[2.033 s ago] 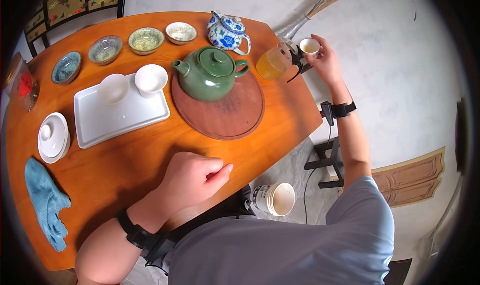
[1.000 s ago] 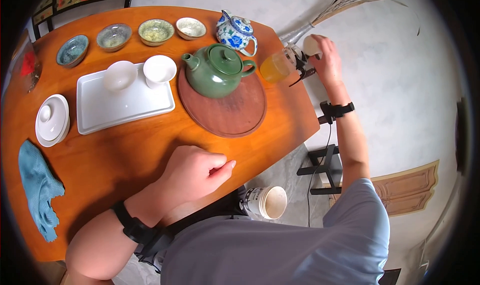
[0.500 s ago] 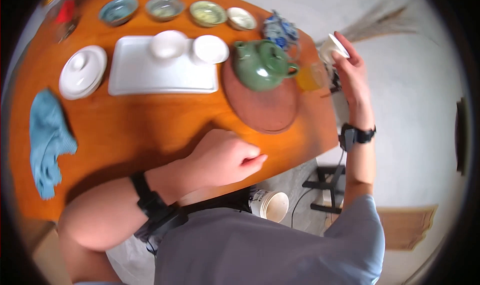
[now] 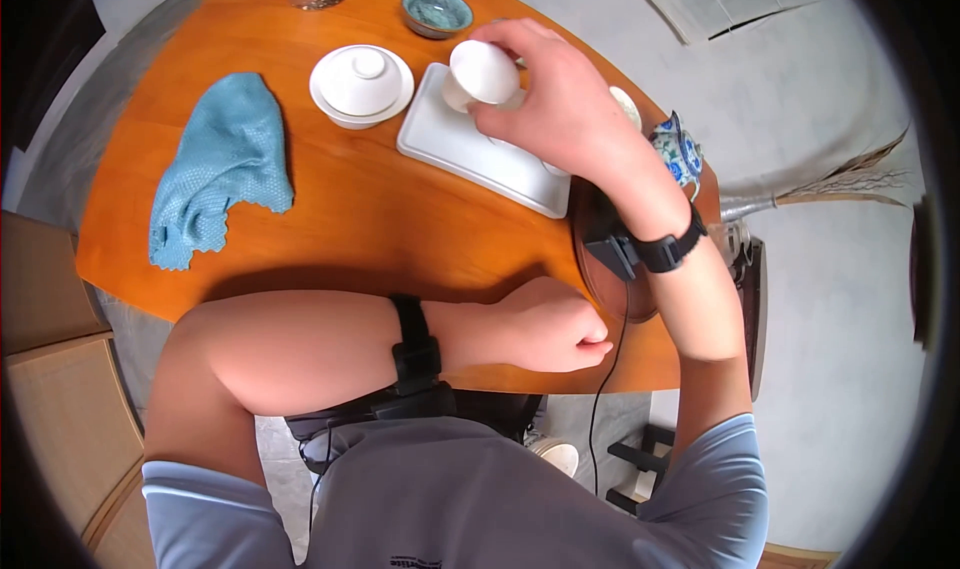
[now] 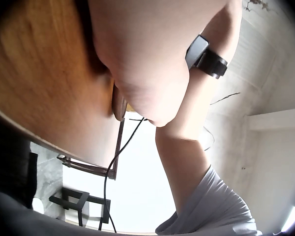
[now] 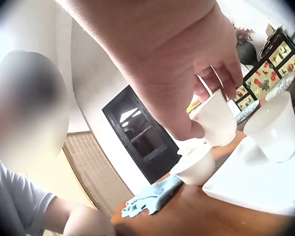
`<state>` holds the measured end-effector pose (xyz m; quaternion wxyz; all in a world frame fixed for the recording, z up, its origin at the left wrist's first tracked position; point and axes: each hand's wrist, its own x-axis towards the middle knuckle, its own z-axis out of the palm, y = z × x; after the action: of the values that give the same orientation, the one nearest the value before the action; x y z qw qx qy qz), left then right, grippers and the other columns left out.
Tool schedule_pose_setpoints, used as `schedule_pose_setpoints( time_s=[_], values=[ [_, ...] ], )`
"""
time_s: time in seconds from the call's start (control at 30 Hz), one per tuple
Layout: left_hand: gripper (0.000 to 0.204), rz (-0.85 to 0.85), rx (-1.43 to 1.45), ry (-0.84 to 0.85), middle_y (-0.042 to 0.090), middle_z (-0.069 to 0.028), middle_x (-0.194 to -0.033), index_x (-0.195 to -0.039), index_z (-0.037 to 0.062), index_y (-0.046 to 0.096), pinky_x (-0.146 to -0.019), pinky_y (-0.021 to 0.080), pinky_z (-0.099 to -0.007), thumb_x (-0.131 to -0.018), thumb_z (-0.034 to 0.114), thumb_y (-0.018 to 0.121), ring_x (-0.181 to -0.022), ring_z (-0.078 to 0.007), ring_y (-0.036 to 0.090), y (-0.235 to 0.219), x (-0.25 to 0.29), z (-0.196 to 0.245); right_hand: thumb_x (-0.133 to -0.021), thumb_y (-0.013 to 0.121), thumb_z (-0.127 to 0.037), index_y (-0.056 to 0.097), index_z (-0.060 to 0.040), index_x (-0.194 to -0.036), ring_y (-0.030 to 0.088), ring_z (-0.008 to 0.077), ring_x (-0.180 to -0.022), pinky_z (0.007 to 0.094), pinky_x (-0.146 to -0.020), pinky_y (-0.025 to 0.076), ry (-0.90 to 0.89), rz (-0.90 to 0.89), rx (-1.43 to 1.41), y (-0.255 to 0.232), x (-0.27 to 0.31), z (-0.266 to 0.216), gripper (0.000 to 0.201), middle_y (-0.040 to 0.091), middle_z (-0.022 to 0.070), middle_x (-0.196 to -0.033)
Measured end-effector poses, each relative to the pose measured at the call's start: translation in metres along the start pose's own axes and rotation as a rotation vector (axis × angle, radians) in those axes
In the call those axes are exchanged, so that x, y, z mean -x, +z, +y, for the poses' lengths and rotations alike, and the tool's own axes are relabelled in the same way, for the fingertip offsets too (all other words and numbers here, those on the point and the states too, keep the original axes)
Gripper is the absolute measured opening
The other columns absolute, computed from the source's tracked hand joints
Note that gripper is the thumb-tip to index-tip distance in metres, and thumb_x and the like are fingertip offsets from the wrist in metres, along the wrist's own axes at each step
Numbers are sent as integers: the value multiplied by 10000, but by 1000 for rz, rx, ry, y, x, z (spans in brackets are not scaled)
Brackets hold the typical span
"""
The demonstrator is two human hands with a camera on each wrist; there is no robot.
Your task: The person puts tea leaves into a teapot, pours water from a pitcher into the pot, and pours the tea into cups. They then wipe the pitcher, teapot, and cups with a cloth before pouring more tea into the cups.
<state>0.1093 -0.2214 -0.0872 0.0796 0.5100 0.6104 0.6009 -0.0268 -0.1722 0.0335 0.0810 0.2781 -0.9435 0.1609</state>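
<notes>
In the head view my right hand (image 4: 565, 99) pinches a small white cup (image 4: 483, 74) between thumb and fingers, over the left end of the white tray (image 4: 480, 161). The cup's mouth is tilted toward the head camera and its inside looks white. Another white cup (image 6: 274, 130) stands on the tray in the right wrist view, mostly covered by my hand from above. A white lidded bowl (image 4: 362, 84) sits left of the tray. My left hand (image 4: 550, 324) rests at the near table edge, fingers curled in, holding nothing.
A blue cloth (image 4: 225, 164) lies at the left. Behind the tray is a teal bowl (image 4: 437, 12). My right forearm crosses a round brown board (image 4: 600, 287) and hides the green teapot. A blue-and-white teapot (image 4: 677, 154) stands at the right. A black cable hangs from the right wrist.
My right hand has carried the cup from beside the glass pitcher leftward to above the tray, after tipping it. The head view has turned left. My left hand stays curled near the edge.
</notes>
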Motion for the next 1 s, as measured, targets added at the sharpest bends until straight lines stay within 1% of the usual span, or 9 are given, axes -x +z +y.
schedule_pose_setpoints(
  time_s=[0.37,0.43,0.57,0.63,0.7,0.77,0.87,0.93,1.0],
  values=[
    [378,-103,-6,-81,611,-158,-624,-609,57,606,-574,468,-503,-927,258,651,-597,-385,612,-4,0,3,-790,834,-344,707,-25,-1222,611,359,-1194,441,-1029,509,149,-152,165,23,-12,-7,551,714,189,-1208],
    [394,-68,15,-47,576,-157,-593,-601,55,570,-553,440,-498,-930,250,667,-562,-382,583,0,1,0,-785,846,-368,687,-25,-1264,612,353,-1167,447,-1005,517,54,-37,368,23,-9,-11,610,719,169,-1150],
    [416,-20,18,-3,535,-141,-556,-596,54,541,-534,409,-482,-935,241,693,-512,-357,542,3,2,-2,-819,818,-344,679,-31,-1232,631,358,-1103,470,-939,536,-213,195,295,24,-5,-49,537,701,160,-1117],
    [415,-61,6,-66,540,-137,-563,-599,51,547,-539,408,-475,-939,237,696,-512,-338,543,4,2,0,-850,811,-275,667,-65,-1252,646,342,-1090,437,-905,547,-188,-105,-9,35,-8,-75,476,674,146,-1178],
    [414,-148,-22,-113,546,-133,-569,-603,47,554,-543,408,-469,-943,233,699,-513,-319,543,7,2,0,-893,766,-263,627,-92,-1296,674,342,-1036,448,-834,559,-478,-206,-231,65,-16,-84,460,636,129,-1237],
    [377,9,123,77,585,-125,-604,-642,35,606,-562,431,-450,-950,229,704,-538,-282,566,14,2,-8,-909,751,-286,502,-136,-1426,702,400,-964,503,-780,574,-472,-347,-147,71,-24,-103,593,592,184,-1242],
    [291,-256,-19,20,643,-124,-658,-724,24,685,-590,468,-430,-948,209,701,-576,-276,602,-1,4,7,-889,779,-365,474,-135,-1457,699,451,-1008,533,-785,583,-358,-567,-154,92,-42,-121,684,545,274,-1350],
    [230,-392,-12,-61,682,-116,-700,-793,24,732,-622,499,-408,-940,199,707,-606,-277,628,-1,7,13,-882,766,-311,553,-122,-1382,724,412,-921,514,-731,585,-499,-295,-46,122,-37,-115,575,652,235,-1207],
    [214,-376,21,-48,702,-116,-734,-816,24,742,-639,509,-403,-943,192,703,-638,-270,650,1,7,14,-865,759,-264,628,-103,-1248,728,385,-850,500,-685,578,-471,-246,-86,150,-38,-121,435,688,194,-1048]
  ],
)
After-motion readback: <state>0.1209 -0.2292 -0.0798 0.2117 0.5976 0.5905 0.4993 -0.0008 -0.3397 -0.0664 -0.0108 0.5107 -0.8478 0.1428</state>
